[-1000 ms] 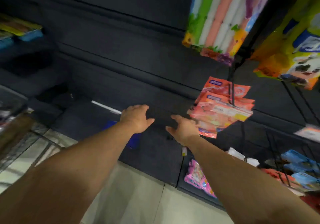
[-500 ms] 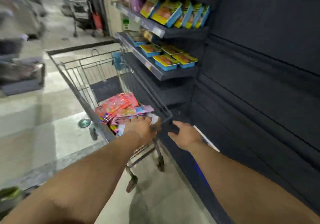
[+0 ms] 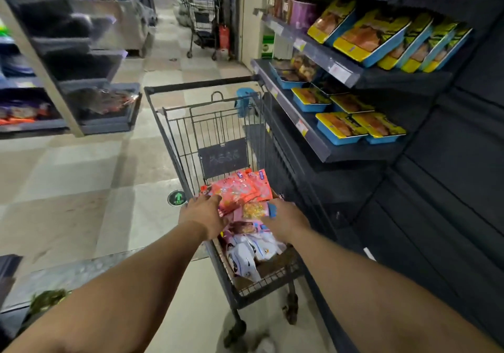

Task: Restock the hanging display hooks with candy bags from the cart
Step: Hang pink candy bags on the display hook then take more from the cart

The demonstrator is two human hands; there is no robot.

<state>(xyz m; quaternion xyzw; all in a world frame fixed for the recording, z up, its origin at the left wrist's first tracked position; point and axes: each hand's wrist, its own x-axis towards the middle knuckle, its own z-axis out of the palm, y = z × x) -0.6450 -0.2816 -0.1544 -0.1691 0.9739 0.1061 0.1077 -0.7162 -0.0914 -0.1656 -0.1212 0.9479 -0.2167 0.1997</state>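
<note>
1. Located at near end of shopping cart: stack of red-orange candy bags, lying flat atop other stock in the basket.
2. Reached into basket with both hands. Left hand spread, fingers extended onto near-left edge of the red stack; no closed grip evident. Right hand placed at right side of the pile, over a pink bag; fingers partly hidden, so grip state could not be determined.
3. Judged handling: thin film pouches, light, soft, glossy and likely slippery against one another; contents probably loose, shifting when tilted. Best pinched at the flat top header strip, where the hanging hole would sit, or gathered as a squared stack between both palms.
4. Noted basket contents: red-orange bags on top, pink bags beneath, white printed bags nearest the viewer, brown cardboard showing below.
5. Noted shelving at right, holding yellow-and-blue trays; display hooks not in view.
</note>
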